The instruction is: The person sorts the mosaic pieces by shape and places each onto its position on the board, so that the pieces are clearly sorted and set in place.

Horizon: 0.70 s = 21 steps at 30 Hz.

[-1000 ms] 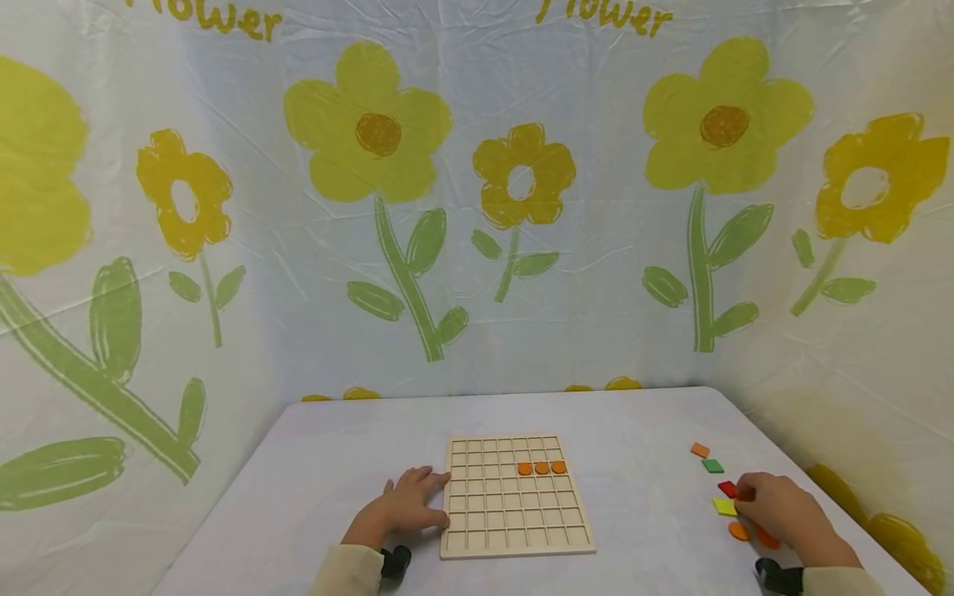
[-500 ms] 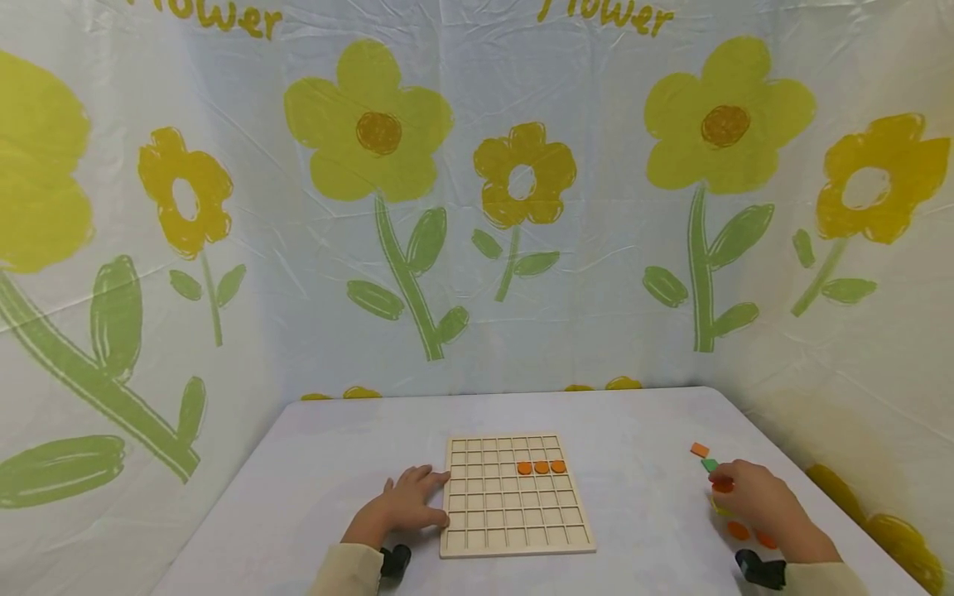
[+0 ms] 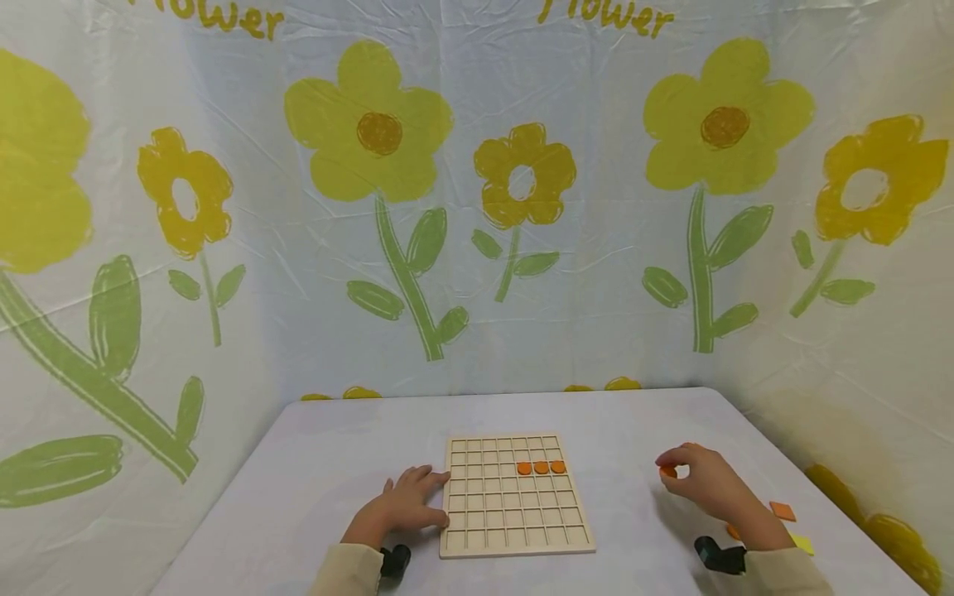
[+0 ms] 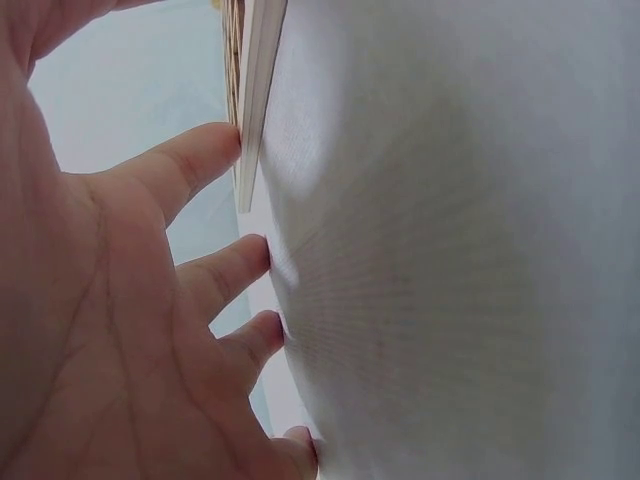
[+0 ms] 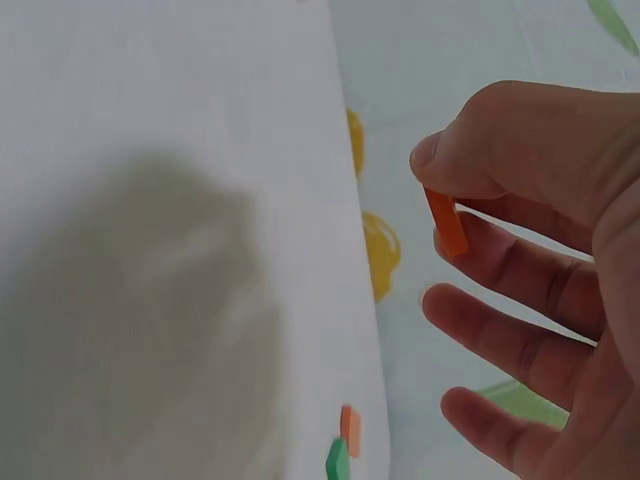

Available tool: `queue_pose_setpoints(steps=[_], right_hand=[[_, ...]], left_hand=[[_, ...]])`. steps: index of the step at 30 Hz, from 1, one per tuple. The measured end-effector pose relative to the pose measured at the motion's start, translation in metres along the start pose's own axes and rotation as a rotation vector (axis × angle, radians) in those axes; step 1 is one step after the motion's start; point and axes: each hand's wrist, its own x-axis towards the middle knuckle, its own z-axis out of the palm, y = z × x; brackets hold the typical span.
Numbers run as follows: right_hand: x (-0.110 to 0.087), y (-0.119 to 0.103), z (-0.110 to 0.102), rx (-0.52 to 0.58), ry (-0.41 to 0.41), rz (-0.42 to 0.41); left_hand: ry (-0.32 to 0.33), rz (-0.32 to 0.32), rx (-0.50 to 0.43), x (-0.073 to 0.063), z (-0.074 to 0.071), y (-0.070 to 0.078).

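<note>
A pale wooden grid board (image 3: 484,542) lies on the table, with three orange discs (image 3: 541,468) in a row of its cells. My left hand (image 3: 408,502) rests at the board's left edge. In the left wrist view its fingers are spread, and one fingertip (image 4: 222,148) touches the board's side (image 4: 259,80). Right of the board and above the table, my right hand (image 3: 708,480) pinches another orange disc (image 3: 667,472) between thumb and fingers. The right wrist view shows that disc (image 5: 447,222) edge-on, with the other fingers loosely extended.
Partly behind the right forearm lie an orange disc (image 3: 733,531), an orange-red flat piece (image 3: 782,511) and a yellow piece (image 3: 802,543). In the right wrist view, a green piece (image 5: 338,460) and an orange piece (image 5: 351,430) sit near the table edge. Flower-printed cloth (image 3: 611,290) surrounds the table.
My right hand has moved left from the loose pieces toward the board, carrying an orange disc. The left hand, the board and its three discs look the same.
</note>
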Motion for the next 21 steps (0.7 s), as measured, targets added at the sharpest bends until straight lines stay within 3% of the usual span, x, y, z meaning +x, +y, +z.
queue_pose_setpoints(steps=[6, 12, 21], right_hand=[[0.007, -0.016, 0.010, 0.044, 0.015, 0.040], [0.012, -0.029, 0.017, 0.070, 0.044, 0.025], [0.022, -0.044, 0.030, 0.118, 0.017, 0.058]], left_hand=[[-0.009, -0.005, -0.013, -0.001, -0.001, 0.001], [-0.008, -0.012, -0.016, -0.001, -0.002, 0.002], [-0.015, -0.013, -0.023, 0.001, -0.001, 0.001]])
